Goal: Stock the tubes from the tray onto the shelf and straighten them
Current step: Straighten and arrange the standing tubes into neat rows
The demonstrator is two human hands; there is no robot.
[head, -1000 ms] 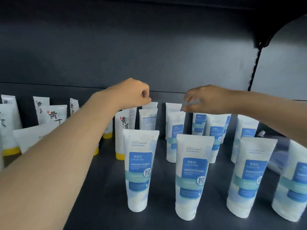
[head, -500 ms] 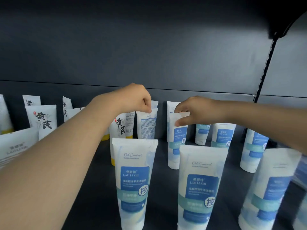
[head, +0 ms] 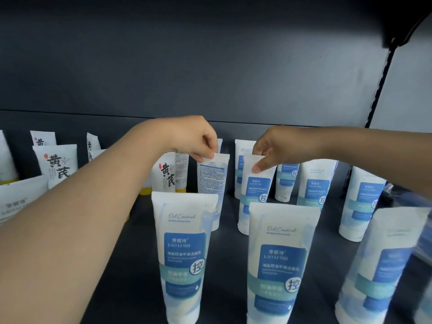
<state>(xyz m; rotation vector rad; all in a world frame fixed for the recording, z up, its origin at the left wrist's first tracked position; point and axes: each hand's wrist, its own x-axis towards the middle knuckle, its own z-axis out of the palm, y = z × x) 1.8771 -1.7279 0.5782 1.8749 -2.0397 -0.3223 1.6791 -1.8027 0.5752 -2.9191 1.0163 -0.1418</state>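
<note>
White tubes with blue labels stand cap-down on a dark shelf (head: 233,265). My left hand (head: 196,141) pinches the top edge of a tube turned back-side out (head: 211,181), its small print facing me. My right hand (head: 271,148) pinches the top of a blue-label tube (head: 254,197) just to the right of it. Two more blue-label tubes stand in front: one at centre (head: 183,256) and one to its right (head: 278,265). No tray is in view.
White tubes with black characters and yellow caps (head: 57,164) stand at the left, one (head: 166,176) by my left hand. More blue-label tubes (head: 360,202) fill the right side. A slotted upright (head: 378,85) rises at the right of the dark back panel (head: 187,66).
Both hands came down from above the back rows and took hold of the tops of two second-row tubes. The camera moved closer and lower.
</note>
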